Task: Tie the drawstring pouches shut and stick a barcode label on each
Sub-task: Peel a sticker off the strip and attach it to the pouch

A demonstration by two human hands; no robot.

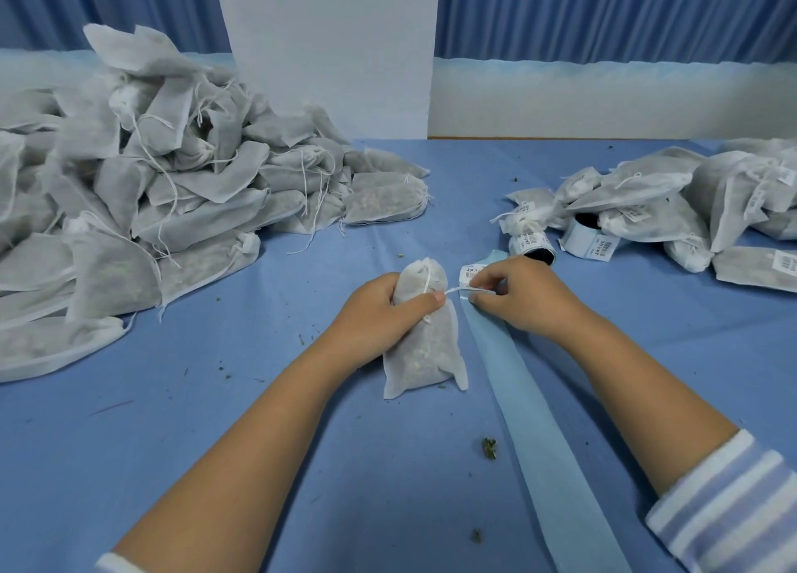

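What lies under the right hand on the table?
A pale blue strip passes under the right hand, which pinches a barcode label. The hand hides that part of the strip.

Pale blue-and-white striped right sleeve (729, 508); white left cuff (113, 564)

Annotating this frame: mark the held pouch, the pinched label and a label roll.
held pouch (425, 348), head view, lower body.
pinched label (471, 274), head view, printed face.
label roll (582, 238), head view, outer wrap.
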